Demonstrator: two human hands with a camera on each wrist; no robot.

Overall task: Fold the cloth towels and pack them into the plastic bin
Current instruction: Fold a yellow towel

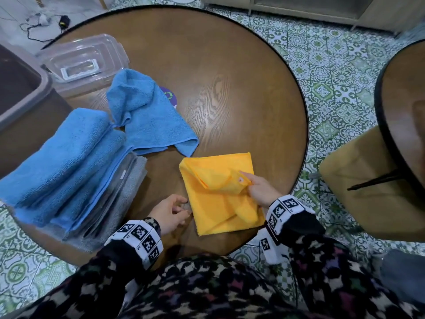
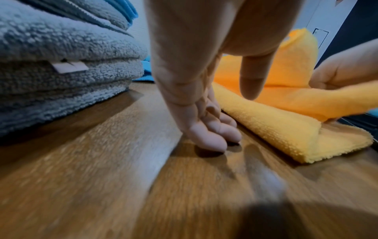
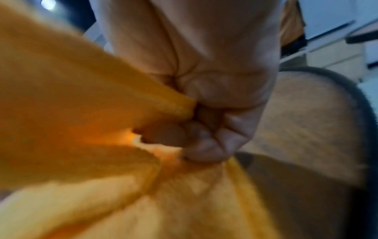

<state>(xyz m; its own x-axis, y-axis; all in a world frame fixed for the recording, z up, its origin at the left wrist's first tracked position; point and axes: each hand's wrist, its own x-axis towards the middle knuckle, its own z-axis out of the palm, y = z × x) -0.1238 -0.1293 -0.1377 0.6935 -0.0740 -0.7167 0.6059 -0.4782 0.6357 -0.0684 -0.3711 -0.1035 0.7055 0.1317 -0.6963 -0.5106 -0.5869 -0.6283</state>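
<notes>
A yellow towel [image 1: 213,203] lies partly folded near the front edge of the round wooden table [image 1: 230,88]. My right hand [image 1: 249,184] pinches a raised fold of it near its right side; in the right wrist view the curled fingers [image 3: 204,142] clamp the yellow towel [image 3: 71,113]. My left hand [image 1: 181,209] holds nothing, and its relaxed fingertips [image 2: 212,142] touch the wood just left of the yellow towel [image 2: 276,129]. A loose blue towel [image 1: 147,113] lies behind. Folded blue towels [image 1: 62,162] top a grey towel stack [image 1: 133,187] that seems to sit in a clear bin.
A clear plastic lid with a white handle [image 1: 85,63] lies at the table's far left. A brown tub [image 1: 20,88] stands left of the table. A second table [image 1: 404,100] and a tan seat [image 1: 368,185] are to the right. Patterned tile floor surrounds everything.
</notes>
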